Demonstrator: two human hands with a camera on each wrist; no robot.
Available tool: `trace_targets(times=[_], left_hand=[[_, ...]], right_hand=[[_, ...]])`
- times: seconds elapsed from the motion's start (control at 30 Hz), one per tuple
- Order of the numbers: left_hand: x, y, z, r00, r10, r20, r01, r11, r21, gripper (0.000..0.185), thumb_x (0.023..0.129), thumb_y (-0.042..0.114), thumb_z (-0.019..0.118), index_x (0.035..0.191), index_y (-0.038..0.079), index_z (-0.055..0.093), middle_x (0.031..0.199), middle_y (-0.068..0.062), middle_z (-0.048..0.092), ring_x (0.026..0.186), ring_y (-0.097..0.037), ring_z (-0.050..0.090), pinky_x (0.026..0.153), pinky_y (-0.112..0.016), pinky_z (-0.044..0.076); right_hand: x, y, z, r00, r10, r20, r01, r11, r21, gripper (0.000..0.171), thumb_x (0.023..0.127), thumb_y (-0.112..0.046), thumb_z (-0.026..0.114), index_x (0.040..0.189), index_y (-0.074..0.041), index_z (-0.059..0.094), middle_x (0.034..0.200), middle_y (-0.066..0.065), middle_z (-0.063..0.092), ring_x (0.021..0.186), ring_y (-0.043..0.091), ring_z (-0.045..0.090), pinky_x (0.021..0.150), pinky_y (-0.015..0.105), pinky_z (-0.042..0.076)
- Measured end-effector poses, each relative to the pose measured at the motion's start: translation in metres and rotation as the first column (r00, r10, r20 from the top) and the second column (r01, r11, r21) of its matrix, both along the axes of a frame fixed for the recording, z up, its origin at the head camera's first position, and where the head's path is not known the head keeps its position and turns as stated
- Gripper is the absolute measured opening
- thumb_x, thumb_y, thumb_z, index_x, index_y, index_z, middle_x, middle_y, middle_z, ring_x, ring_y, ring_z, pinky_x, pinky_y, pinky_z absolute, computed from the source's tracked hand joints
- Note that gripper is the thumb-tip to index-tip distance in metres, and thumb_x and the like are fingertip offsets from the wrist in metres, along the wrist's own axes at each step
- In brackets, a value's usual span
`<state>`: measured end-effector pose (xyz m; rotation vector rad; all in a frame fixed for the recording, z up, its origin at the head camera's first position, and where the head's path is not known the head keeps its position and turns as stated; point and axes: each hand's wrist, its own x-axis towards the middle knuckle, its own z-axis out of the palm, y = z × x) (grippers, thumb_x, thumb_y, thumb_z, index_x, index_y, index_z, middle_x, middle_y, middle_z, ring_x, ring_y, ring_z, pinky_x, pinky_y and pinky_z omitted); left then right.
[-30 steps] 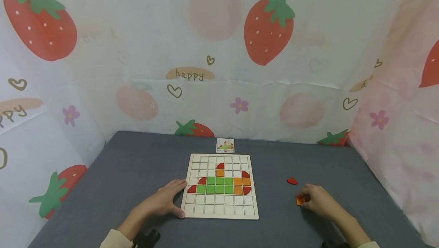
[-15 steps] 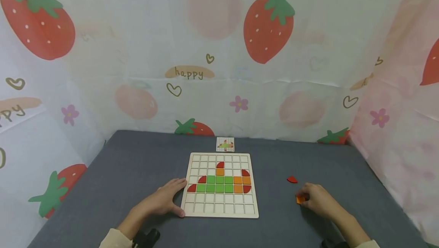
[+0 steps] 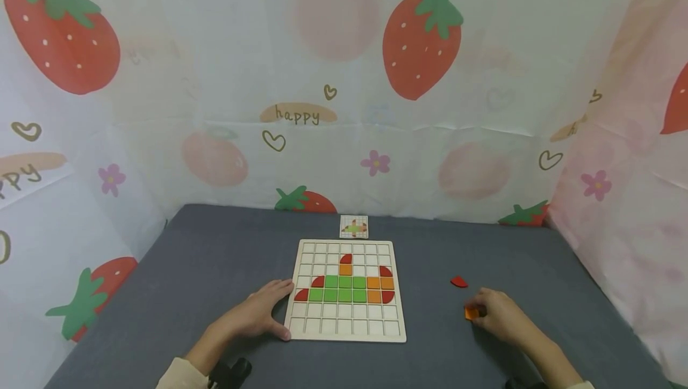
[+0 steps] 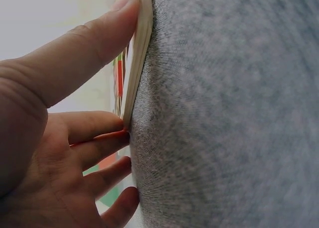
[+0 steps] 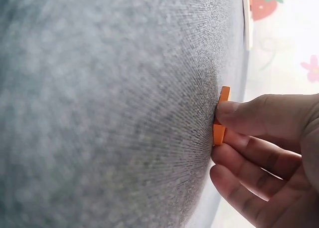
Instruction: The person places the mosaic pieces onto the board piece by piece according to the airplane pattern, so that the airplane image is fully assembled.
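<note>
On grey felt tabletop (image 3: 215, 269): square wooden grid board (image 3: 346, 334), partly filled with green, orange and red tiles. Left hand (image 3: 257, 315), fingers straight, braces the board's left edge. Right hand (image 3: 497, 316), well right of the board, pinches a small orange square tile (image 3: 470, 313) lying on the felt. Red quarter-round tile (image 3: 458, 282) just beyond it.

Grey cloth-covered desk (image 3: 204, 269) enclosed on three sides by a white backdrop (image 3: 226, 66) printed with strawberries, hearts, flowers and the word "happy". A small pattern card (image 3: 354, 226) lies flat just behind the board. A loose red piece (image 3: 458, 282) lies on the desk, right of the board.
</note>
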<state>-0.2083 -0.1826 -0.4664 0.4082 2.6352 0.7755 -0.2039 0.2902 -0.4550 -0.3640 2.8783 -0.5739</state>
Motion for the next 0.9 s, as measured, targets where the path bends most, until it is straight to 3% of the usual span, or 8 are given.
trace_targets(times=[0.23,0.63,0.9], left_hand=[[0.0,-0.001,-0.001,1.0,-0.012,-0.009,0.012,1.0,0.007,0.098,0.066,0.027,0.088,0.146,-0.001,0.04,0.155,-0.017,0.037,0.146,-0.041,0.025,0.111,-0.066,0.023],[0.0,0.0,-0.001,1.0,-0.004,-0.01,0.004,1.0,0.0,0.099,0.065,0.028,0.088,0.147,-0.001,0.04,0.154,-0.017,0.037,0.146,-0.041,0.025,0.11,-0.067,0.023],[0.0,0.0,-0.002,1.0,-0.008,-0.013,0.008,1.0,0.0,0.099,0.065,0.027,0.088,0.146,-0.001,0.04,0.155,-0.018,0.037,0.146,-0.042,0.024,0.11,-0.068,0.023]], right_hand=[[0.003,-0.005,0.002,0.999,-0.008,-0.034,0.007,1.0,-0.018,0.022,0.075,-0.005,0.079,0.096,-0.007,0.075,0.088,-0.003,0.064,0.081,0.013,0.06,0.069,0.031,0.051],[0.001,-0.04,0.003,0.985,0.111,-0.133,-0.127,0.985,-0.117,0.02,0.077,-0.007,0.078,0.096,-0.009,0.075,0.093,-0.003,0.066,0.084,0.013,0.061,0.07,0.026,0.05],[-0.007,-0.076,0.004,0.979,0.175,-0.107,-0.19,0.97,-0.154,0.018,0.08,-0.007,0.075,0.099,-0.008,0.074,0.092,-0.003,0.064,0.081,0.007,0.056,0.07,0.023,0.05]])
